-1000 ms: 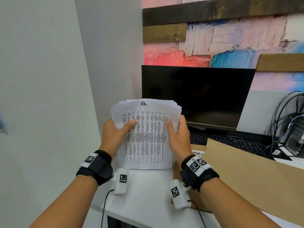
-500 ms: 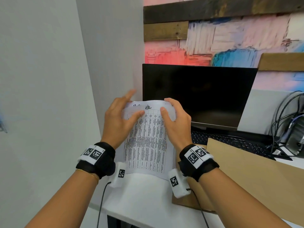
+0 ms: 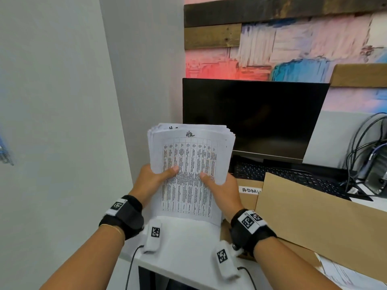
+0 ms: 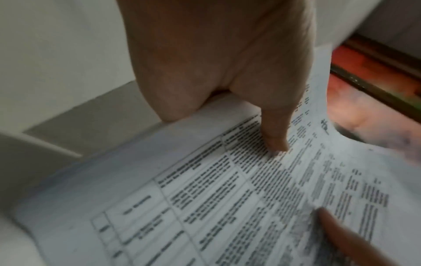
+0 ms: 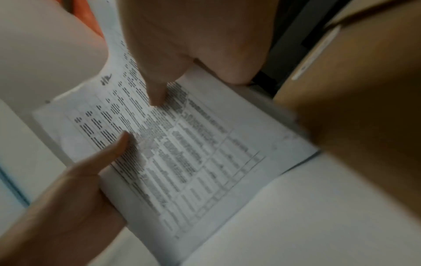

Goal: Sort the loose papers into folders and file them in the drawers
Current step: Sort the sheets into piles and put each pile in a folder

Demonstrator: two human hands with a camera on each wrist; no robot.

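**A stack of papers upright between my two hands**

While the desk (image 3: 184,243) lies white below my wrists, I hold the stack of papers (image 3: 189,164) upright over its near left corner, the printed table on the top sheet facing me and a handwritten mark at its top edge. My left hand (image 3: 150,181) grips the stack's left edge: the thumb lies flat across the front sheet, and the other fingers are curled behind it, out of sight. My right hand (image 3: 222,191) grips the right edge in the same way, thumb on the print, fingers behind. The sheets are not squared; their top edges fan out in steps toward the upper left. The bottom edge of the stack is at or just above the desk; I cannot tell whether it touches.

In the left wrist view, my left thumb (image 4: 273,133) presses on the print. In the right wrist view, my right thumb (image 5: 157,90) does likewise, with the other thumb opposite it.

Just beside my right hand lie brown folders (image 3: 314,214), one overlapping another whose white label (image 3: 250,190) shows partly. Behind them stand a black keyboard (image 3: 293,176) and a dark monitor (image 3: 251,116), with cables (image 3: 360,147) at the far right. More printed sheets (image 3: 343,273) lie at the lower right.
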